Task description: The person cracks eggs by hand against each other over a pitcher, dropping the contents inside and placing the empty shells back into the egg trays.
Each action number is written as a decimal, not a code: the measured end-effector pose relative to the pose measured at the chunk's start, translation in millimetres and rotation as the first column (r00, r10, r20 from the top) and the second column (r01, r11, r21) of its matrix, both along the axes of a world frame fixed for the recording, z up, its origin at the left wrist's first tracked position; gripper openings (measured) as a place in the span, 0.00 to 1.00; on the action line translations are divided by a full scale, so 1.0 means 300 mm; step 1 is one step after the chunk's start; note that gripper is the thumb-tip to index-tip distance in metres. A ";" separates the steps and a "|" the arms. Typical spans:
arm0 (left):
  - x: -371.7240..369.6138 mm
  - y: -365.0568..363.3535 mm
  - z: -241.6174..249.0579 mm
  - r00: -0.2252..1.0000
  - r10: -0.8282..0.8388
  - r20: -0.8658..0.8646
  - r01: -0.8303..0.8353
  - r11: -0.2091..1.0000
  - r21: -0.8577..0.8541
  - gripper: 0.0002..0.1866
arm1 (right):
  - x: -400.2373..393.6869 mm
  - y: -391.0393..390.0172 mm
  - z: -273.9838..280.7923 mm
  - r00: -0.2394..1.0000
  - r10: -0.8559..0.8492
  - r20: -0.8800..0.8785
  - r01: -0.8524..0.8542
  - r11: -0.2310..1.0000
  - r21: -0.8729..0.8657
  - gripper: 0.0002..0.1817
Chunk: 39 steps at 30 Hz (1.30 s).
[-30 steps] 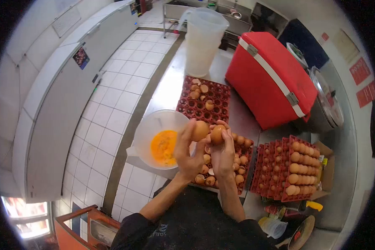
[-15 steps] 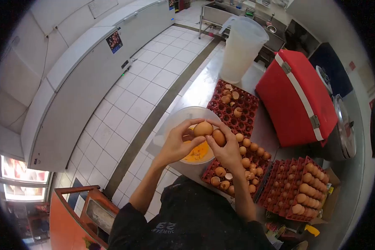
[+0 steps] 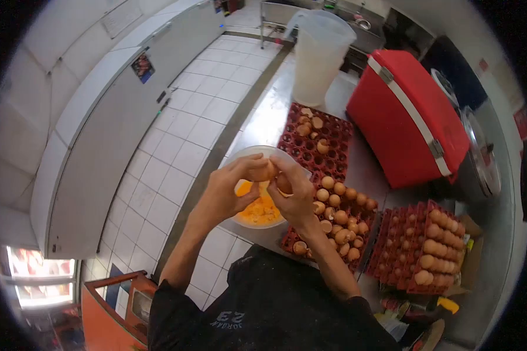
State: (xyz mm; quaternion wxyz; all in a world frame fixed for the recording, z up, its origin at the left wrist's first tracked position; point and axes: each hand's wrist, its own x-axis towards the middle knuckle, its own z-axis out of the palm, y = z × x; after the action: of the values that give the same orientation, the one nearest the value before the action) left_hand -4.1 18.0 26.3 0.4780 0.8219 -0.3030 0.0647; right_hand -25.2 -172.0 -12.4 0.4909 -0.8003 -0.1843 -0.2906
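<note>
The left hand [image 3: 228, 187] pinches a brown egg [image 3: 262, 171] over the big bowl [image 3: 278, 153]. The right hand [image 3: 295, 196] touches that egg with its fingertips and has a second egg [image 3: 284, 184] tucked in its fingers. Runny yellow egg [image 3: 262, 212] sits in the bowl. Right of the bowl is a red tray [image 3: 352, 205] with eggs and shells. A tall jug [image 3: 321, 61] stands past the bowl.

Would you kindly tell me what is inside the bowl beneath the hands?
Inside the bowl, yellow-orange liquid egg shows. The left hand and right hand cover part of the interior, so what lies there cannot be seen.
</note>
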 end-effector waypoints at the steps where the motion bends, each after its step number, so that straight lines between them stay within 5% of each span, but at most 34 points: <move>1: -0.005 -0.009 0.013 0.999 -0.034 -0.012 0.034 0.999 -0.004 0.28 | -0.010 -0.012 0.000 0.999 -0.034 -0.012 0.034 0.999 -0.004 0.27; 3: -0.023 -0.042 0.033 0.984 0.010 0.180 -0.037 0.989 0.143 0.30 | -0.040 -0.055 -0.003 0.999 -0.036 0.004 0.036 0.998 -0.060 0.30; 7: -0.095 -0.193 0.006 0.991 -0.079 0.107 0.066 0.991 0.117 0.31 | -0.166 -0.207 -0.007 0.991 -0.104 -0.080 0.099 0.993 -0.064 0.31; 11: -0.170 -0.488 -0.144 0.964 -0.265 -0.020 0.261 0.959 -0.106 0.31 | -0.344 -0.402 -0.075 0.872 -0.297 -0.388 0.323 0.946 0.000 0.28; 13: -0.171 -0.700 -0.325 0.947 -0.306 -0.102 0.298 0.951 -0.086 0.30 | -0.379 -0.560 -0.124 0.658 -0.292 -0.694 0.479 0.873 0.087 0.26; 15: -0.126 -0.814 -0.515 0.939 -0.305 -0.160 0.307 0.952 -0.013 0.29 | -0.363 -0.694 -0.277 0.585 -0.355 -0.729 0.429 0.898 -0.093 0.25; 16: -0.106 -0.839 -0.576 0.978 -0.198 -0.060 0.205 0.965 0.165 0.28 | -0.369 -0.738 -0.349 0.588 -0.360 -0.724 0.430 0.898 -0.097 0.25; 18: -0.070 -0.844 -0.591 0.994 -0.085 0.072 0.057 0.944 0.324 0.27 | -0.356 -0.766 -0.405 0.673 -0.550 -0.494 0.332 0.822 -0.463 0.21; 19: -0.058 -0.817 -0.590 0.998 0.023 0.056 -0.041 0.936 0.348 0.25 | -0.351 -0.768 -0.390 0.684 -0.541 -0.489 0.323 0.826 -0.462 0.21; 21: -0.042 -0.782 -0.598 0.991 0.131 0.039 -0.136 0.915 0.380 0.22 | -0.372 -0.749 -0.332 0.584 -0.422 -0.694 0.406 0.892 -0.200 0.20; 22: -0.035 -0.774 -0.606 0.990 0.133 -0.046 -0.100 0.896 0.433 0.23 | -0.373 -0.730 -0.309 0.529 -0.481 -0.699 0.475 0.851 -0.226 0.16; 25: 0.004 -0.782 -0.631 0.978 0.147 -0.146 -0.065 0.887 0.458 0.23 | -0.372 -0.738 -0.349 0.675 -0.507 -0.537 0.564 0.823 -0.069 0.10; 27: 0.005 -0.781 -0.643 0.974 0.156 -0.163 -0.072 0.899 0.433 0.24 | -0.384 -0.699 -0.325 0.621 -0.448 -0.643 0.612 0.790 0.041 0.07; 31: -0.028 -0.720 -0.550 0.990 0.081 -0.113 -0.068 0.991 0.115 0.26 | -0.344 -0.598 -0.295 0.619 -0.315 -0.720 0.680 0.674 0.289 0.10; 33: -0.078 -0.695 -0.467 0.968 0.031 -0.250 -0.066 0.989 -0.130 0.25 | -0.330 -0.514 -0.250 0.601 -0.205 -0.773 0.707 0.588 0.393 0.13; 35: -0.127 -0.620 -0.269 0.959 -0.010 -0.285 -0.056 0.973 -0.224 0.23 | -0.281 -0.432 -0.204 0.789 0.069 -0.610 0.540 0.396 0.743 0.19; 37: -0.159 -0.535 -0.108 1.000 0.007 0.009 -0.002 0.892 -0.451 0.23 | -0.248 -0.351 -0.109 0.827 0.168 -0.537 0.436 0.412 0.800 0.20; 39: -0.167 -0.496 -0.106 0.991 0.127 0.040 -0.085 0.836 -0.542 0.25 | -0.222 -0.253 -0.002 0.847 0.275 -0.455 0.320 0.419 0.850 0.21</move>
State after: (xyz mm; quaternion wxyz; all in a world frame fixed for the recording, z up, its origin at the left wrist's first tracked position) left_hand -54.0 -130.8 -5.5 0.6738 0.6668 -0.2443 0.2041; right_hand -91.7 -247.7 -13.0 0.8686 -0.4554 0.1567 -0.1168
